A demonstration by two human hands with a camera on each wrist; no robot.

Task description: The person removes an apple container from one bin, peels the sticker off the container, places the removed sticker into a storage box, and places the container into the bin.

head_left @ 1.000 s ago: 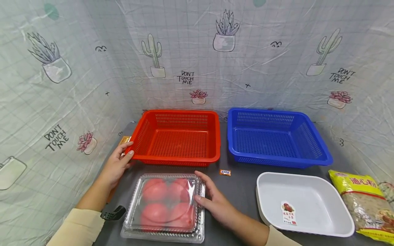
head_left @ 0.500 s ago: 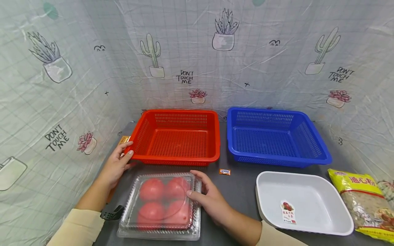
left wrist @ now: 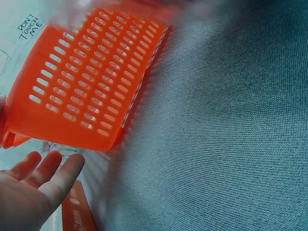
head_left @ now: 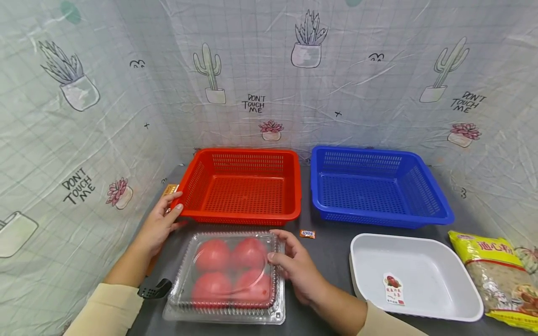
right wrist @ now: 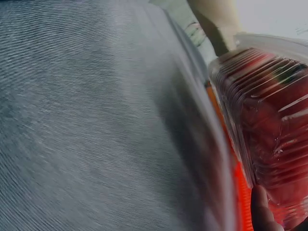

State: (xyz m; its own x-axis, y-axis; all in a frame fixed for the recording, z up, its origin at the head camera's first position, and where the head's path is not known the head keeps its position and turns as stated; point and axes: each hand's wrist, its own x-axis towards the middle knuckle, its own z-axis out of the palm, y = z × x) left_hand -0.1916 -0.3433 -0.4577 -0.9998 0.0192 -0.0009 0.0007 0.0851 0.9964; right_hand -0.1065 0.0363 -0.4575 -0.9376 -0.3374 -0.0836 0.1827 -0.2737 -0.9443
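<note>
My right hand [head_left: 300, 268] grips the right edge of a clear plastic box [head_left: 278, 308] at the front of the table. Several red, round fruits that look like tomatoes [head_left: 212, 254] show through its lid. In the right wrist view, the box [right wrist: 269, 130] hangs off the tabletop, with a fingertip against its edge. My left hand [head_left: 157, 226] pinches the near left rim of a red basket [head_left: 248, 219] between thumb and forefinger. The left wrist view has its other fingers [left wrist: 65, 180] loosely extended beside the basket's wall.
A blue basket [head_left: 378, 219] stands to the right of the red one. In front are a small orange-wrapped candy [head_left: 307, 234], a white tray [head_left: 428, 275] with a printed label, and a yellow-ended food bag [head_left: 500, 275]. An orange packet [head_left: 170, 190] lies behind my left hand.
My right hand and the box first shifted a little left, then back right and slightly away from me. The left hand stays at the red basket's rim.
</note>
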